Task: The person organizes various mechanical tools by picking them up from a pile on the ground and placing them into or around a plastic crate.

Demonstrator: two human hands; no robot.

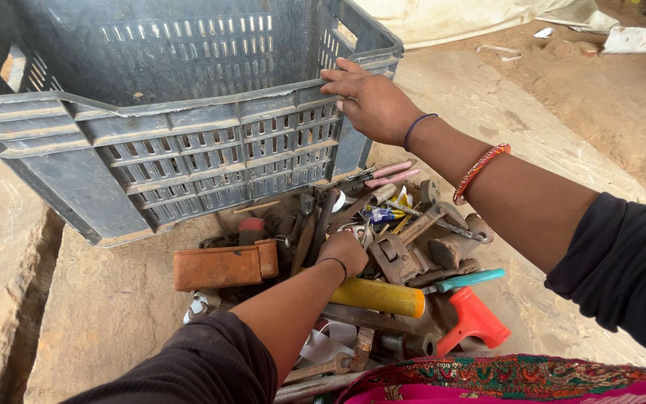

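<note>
My right hand (368,99) grips the near rim of a big grey slatted plastic crate (188,142), which is tilted up on its edge with the open side facing me. My left hand (344,251) reaches down into a heap of old tools (383,254) on the ground in front of the crate; its fingers are curled among the metal pieces, and what they hold is hidden. Around that hand lie a rusty pipe wrench (401,251), pink-handled pliers (386,174) and a yellow handle (379,297).
An orange-brown box (224,267) lies left of the heap. A red-orange mallet head (472,320) and a teal-handled tool (463,280) lie at the right. The ground is dusty stone slabs with a gap (35,299) at the left. Patterned cloth (517,378) covers my lap.
</note>
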